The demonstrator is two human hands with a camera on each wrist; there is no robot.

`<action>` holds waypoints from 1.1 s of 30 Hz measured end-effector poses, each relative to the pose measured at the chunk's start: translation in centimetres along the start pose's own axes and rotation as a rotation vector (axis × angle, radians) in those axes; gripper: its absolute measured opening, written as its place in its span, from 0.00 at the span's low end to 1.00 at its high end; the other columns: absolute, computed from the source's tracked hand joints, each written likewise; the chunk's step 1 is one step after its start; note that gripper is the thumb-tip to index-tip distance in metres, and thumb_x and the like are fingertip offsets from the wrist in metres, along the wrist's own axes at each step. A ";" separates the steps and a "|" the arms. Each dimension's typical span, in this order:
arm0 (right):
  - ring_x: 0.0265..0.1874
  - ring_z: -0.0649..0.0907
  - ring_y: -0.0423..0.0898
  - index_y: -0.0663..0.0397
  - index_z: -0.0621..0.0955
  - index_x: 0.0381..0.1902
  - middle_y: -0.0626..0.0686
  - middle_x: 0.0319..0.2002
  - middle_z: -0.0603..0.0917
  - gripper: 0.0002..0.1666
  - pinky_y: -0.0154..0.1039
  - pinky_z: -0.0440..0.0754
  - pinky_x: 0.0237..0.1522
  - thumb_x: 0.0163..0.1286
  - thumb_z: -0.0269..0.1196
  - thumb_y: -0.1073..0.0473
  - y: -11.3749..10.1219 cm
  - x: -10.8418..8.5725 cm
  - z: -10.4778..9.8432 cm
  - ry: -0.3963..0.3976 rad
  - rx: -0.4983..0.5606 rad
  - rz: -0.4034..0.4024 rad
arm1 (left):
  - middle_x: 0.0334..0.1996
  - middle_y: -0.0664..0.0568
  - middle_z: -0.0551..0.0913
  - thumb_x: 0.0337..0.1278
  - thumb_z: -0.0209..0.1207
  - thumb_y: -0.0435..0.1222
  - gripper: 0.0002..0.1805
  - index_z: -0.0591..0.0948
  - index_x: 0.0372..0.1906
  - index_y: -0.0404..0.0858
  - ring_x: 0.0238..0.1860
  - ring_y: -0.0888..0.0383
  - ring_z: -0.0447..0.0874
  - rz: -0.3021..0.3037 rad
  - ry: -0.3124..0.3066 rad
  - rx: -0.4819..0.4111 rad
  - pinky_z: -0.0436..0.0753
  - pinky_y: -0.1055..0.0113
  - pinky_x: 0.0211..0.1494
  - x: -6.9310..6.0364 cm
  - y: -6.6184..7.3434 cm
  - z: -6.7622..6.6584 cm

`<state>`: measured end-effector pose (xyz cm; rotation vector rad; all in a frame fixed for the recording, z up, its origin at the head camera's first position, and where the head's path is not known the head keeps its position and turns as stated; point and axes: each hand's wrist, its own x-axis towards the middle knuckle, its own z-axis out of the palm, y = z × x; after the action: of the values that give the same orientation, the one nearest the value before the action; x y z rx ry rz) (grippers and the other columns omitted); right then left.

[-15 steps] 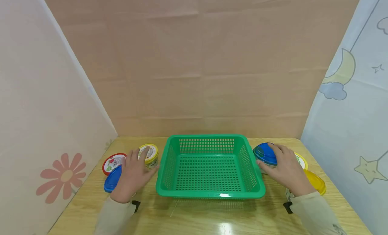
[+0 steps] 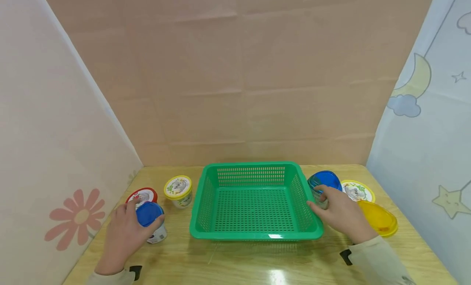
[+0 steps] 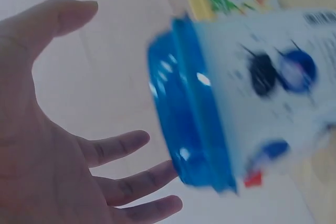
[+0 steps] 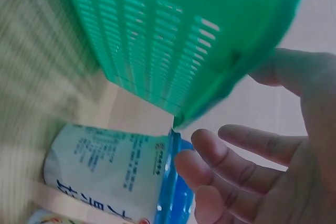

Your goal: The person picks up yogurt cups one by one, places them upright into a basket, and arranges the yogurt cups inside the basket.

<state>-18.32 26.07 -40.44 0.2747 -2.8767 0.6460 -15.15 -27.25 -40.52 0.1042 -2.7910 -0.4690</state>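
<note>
Flanking the left blue-lidded cup (image 2: pixel 150 213), left hand (image 2: pixel 123 235) is wide, thumb well apart from fingers. Cup stands left of the green basket (image 2: pixel 254 236). Right hand (image 2: pixel 342 213) is half-curled and holds nothing I can see: fingers by the right blue-lidded cup (image 2: pixel 327 180), thumb at the basket's right rim. Can't tell if fingertips touch either lid. For a solid grip I'd pinch the wall below the lid, lightly; a lid-only hold could pop it. Right thumb wants clearance, or it may drag the basket. Labels: left cup has a barcode (image 3: pixel 320 17) and dark-blue fruit print (image 3: pixel 298 70); right cup carries Chinese characters (image 4: pixel 94 201), sideways. No brand legible.
</note>
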 end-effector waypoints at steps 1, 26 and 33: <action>0.30 0.83 0.44 0.62 0.78 0.58 0.55 0.40 0.86 0.33 0.47 0.83 0.31 0.66 0.68 0.44 -0.1 0.0 0.1 -0.004 0.003 0.001 | 0.51 0.21 0.69 0.49 0.67 0.62 0.53 0.66 0.62 0.22 0.52 0.26 0.68 -0.014 -0.014 0.003 0.77 0.32 0.44 -0.1 -0.4 0.0; 0.30 0.83 0.44 0.72 0.73 0.63 0.54 0.35 0.86 0.37 0.42 0.83 0.28 0.66 0.69 0.52 -0.4 0.2 1.9 -0.002 0.027 -0.023 | 0.56 0.23 0.68 0.48 0.68 0.63 0.58 0.59 0.66 0.22 0.54 0.27 0.66 -0.098 -0.224 -0.096 0.77 0.34 0.49 0.2 -4.0 1.1; 0.31 0.83 0.44 0.73 0.72 0.64 0.55 0.36 0.86 0.37 0.43 0.84 0.30 0.66 0.68 0.54 -0.5 0.2 1.9 -0.019 0.060 -0.015 | 0.58 0.22 0.68 0.48 0.69 0.62 0.58 0.58 0.66 0.20 0.55 0.26 0.68 -0.101 -0.238 -0.143 0.79 0.35 0.49 0.4 -4.1 1.3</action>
<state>-18.63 24.78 -41.87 0.3122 -2.8742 0.7323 -15.84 -30.78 -42.95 0.1687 -2.9811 -0.7495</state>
